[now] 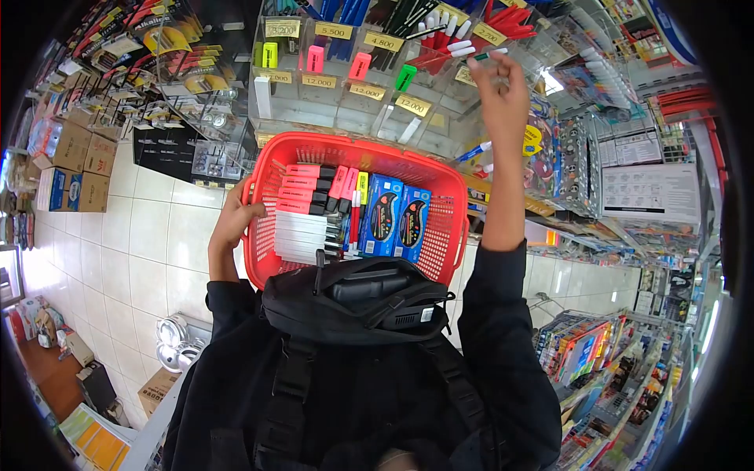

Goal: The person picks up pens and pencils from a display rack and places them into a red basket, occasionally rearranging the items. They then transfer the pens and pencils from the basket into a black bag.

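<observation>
My left hand (238, 216) grips the left rim of a red plastic basket (357, 147), its thumb over the edge. Inside the basket lie several pink highlighters (299, 193), a yellow highlighter (362, 188), a stack of white items (301, 234), a few slim pens (355, 220) and two blue boxes (384, 216). At the upper right, my right hand (503, 94) is raised to the pen display, fingers curled in a pinch around a marker with a white end and a green part (488, 56). Red pens with white caps (459, 49) stand beside its fingertips.
Clear display compartments (338, 110) with price tags hold single highlighters in front of me, pens behind them. A black bag (357, 302) on my chest overlaps the basket's near edge. Battery packs (169, 35) hang at left. Cardboard boxes (71, 145) and shelves (620, 377) stand around the tiled floor (133, 259).
</observation>
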`<state>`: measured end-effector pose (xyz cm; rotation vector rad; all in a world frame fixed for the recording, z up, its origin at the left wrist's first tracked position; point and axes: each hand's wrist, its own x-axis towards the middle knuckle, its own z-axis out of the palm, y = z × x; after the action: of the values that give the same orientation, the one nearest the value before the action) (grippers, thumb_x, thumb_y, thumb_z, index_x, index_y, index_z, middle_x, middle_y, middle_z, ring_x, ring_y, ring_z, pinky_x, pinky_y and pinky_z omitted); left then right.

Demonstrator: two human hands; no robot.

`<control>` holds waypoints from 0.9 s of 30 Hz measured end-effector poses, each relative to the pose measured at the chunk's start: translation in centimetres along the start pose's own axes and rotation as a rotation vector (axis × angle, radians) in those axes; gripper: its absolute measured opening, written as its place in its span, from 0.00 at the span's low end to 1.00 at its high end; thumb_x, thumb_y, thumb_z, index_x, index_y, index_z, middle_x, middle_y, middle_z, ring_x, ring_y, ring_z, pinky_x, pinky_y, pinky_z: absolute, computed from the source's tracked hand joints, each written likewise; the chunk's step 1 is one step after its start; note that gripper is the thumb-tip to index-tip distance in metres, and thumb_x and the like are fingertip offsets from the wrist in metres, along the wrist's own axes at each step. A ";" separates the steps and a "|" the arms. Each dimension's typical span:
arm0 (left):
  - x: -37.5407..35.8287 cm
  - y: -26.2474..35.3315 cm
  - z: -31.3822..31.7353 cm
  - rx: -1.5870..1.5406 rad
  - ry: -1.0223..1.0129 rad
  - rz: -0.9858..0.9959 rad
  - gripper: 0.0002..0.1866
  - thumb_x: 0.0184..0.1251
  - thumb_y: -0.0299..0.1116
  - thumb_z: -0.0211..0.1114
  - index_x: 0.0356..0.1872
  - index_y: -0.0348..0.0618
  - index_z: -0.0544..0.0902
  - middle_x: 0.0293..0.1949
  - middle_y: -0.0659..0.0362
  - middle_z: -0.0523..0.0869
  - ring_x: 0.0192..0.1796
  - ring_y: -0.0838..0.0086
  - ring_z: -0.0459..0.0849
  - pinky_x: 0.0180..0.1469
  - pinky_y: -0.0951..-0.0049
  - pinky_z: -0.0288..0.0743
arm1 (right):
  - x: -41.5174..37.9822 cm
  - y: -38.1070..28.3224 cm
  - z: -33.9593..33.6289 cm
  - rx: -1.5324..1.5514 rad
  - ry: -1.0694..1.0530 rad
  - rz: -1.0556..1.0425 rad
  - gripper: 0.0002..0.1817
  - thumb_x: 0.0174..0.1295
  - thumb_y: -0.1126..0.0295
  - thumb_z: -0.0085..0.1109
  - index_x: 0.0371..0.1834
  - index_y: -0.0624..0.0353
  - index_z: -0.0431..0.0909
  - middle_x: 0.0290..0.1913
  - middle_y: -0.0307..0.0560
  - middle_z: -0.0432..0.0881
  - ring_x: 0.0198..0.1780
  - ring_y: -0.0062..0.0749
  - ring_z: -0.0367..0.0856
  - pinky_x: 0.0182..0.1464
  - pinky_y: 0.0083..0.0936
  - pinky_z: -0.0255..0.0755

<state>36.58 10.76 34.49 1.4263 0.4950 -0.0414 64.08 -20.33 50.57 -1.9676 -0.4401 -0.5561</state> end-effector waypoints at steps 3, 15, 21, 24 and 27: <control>0.2 -0.3 0.0 -0.007 -0.003 0.020 0.36 0.43 0.18 0.58 0.63 0.35 0.74 0.43 0.56 0.86 0.40 0.75 0.83 0.44 0.75 0.77 | 1.8 0.9 1.5 -0.001 -0.082 -0.054 0.20 0.56 0.60 0.73 0.45 0.63 0.81 0.29 0.37 0.82 0.25 0.17 0.72 0.31 0.20 0.69; 0.1 -0.1 -0.1 0.005 -0.009 0.014 0.38 0.43 0.18 0.59 0.65 0.34 0.72 0.42 0.57 0.85 0.39 0.75 0.82 0.44 0.76 0.77 | 3.5 -1.5 0.5 0.251 0.030 -0.026 0.12 0.59 0.69 0.71 0.41 0.62 0.80 0.33 0.38 0.83 0.28 0.17 0.78 0.29 0.15 0.67; -0.1 0.4 0.2 0.003 -0.001 0.005 0.38 0.42 0.18 0.57 0.64 0.34 0.72 0.43 0.57 0.85 0.40 0.75 0.83 0.45 0.75 0.77 | 2.4 -5.8 -2.6 0.496 0.093 -0.019 0.13 0.63 0.68 0.68 0.43 0.61 0.74 0.35 0.47 0.85 0.30 0.23 0.83 0.28 0.17 0.72; 0.0 0.3 0.1 0.014 0.001 -0.001 0.38 0.42 0.18 0.57 0.64 0.34 0.72 0.43 0.56 0.85 0.41 0.74 0.83 0.46 0.75 0.77 | 0.4 -6.9 -2.9 0.656 0.042 0.106 0.11 0.68 0.65 0.63 0.42 0.59 0.73 0.36 0.53 0.86 0.26 0.25 0.83 0.26 0.19 0.73; -0.1 0.5 0.1 0.016 0.007 -0.026 0.38 0.42 0.17 0.58 0.64 0.34 0.73 0.44 0.56 0.85 0.41 0.74 0.83 0.46 0.75 0.77 | -1.9 -5.3 -2.8 0.758 -0.078 0.249 0.11 0.71 0.63 0.58 0.42 0.58 0.72 0.36 0.57 0.87 0.23 0.26 0.82 0.24 0.20 0.73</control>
<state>36.64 10.73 35.00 1.4365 0.5205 -0.0612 59.19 -20.70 54.55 -1.2853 -0.3732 -0.1143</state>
